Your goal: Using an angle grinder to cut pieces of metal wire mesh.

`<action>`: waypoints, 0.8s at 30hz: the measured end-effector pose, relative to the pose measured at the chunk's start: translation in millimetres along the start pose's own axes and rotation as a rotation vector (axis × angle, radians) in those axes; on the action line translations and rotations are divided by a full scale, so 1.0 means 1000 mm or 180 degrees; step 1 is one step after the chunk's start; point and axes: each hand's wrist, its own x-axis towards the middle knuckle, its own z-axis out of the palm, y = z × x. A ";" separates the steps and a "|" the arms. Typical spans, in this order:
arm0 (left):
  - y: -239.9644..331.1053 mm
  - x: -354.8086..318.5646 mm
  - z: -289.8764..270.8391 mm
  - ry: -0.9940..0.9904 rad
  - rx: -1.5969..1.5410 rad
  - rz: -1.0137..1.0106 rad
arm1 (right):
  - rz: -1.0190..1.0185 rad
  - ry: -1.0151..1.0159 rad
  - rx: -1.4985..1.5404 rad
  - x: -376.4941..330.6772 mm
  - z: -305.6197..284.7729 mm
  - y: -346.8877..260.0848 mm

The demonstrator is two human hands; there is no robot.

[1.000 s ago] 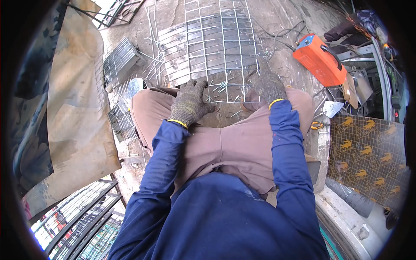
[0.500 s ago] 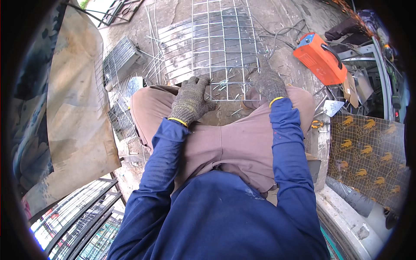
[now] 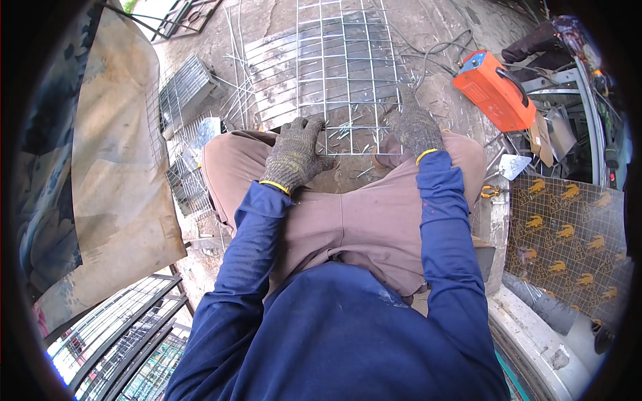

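Note:
A wire mesh panel [image 3: 346, 63] of thin, light metal rods lies in front of me, its near edge between my knees. My left hand [image 3: 296, 152], in a grey knitted glove with a yellow cuff edge, is closed on the mesh's near left corner. On the mesh's right side is my right hand [image 3: 416, 128], in a matching glove. Its fingers are drawn together, and a narrow grey tip points away from me; what they hold is hidden. Under the mesh lies a flat grey sheet [image 3: 274, 90]. Short cut rods [image 3: 344, 128] are scattered on the ground by the near edge.
An orange welding machine [image 3: 495, 90] with a black cable stands at the right. Beyond it, another person's dark-clothed leg [image 3: 528, 52] shows. Metal box-shaped pieces [image 3: 189, 93] and more mesh lie at the left. Orange-handled pliers [image 3: 491, 192] are beside my right knee, near a patterned board [image 3: 568, 240].
My hands and the mesh stay practically where they were. At the upper right the bright orange sparks have mostly faded, and the other person has shifted slightly.

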 end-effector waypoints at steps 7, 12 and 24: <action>0.000 -0.002 -0.001 0.0011 0.0005 -0.0006 | 0.0244 -0.0414 -0.0136 0.000 -0.007 -0.011; -0.001 -0.001 0.000 -0.0002 0.0024 -0.0036 | 0.0390 -0.0557 -0.0224 -0.003 -0.015 -0.021; 0.001 -0.001 -0.003 -0.0177 0.0068 -0.0103 | 0.0470 -0.0291 -0.0218 0.001 -0.007 -0.019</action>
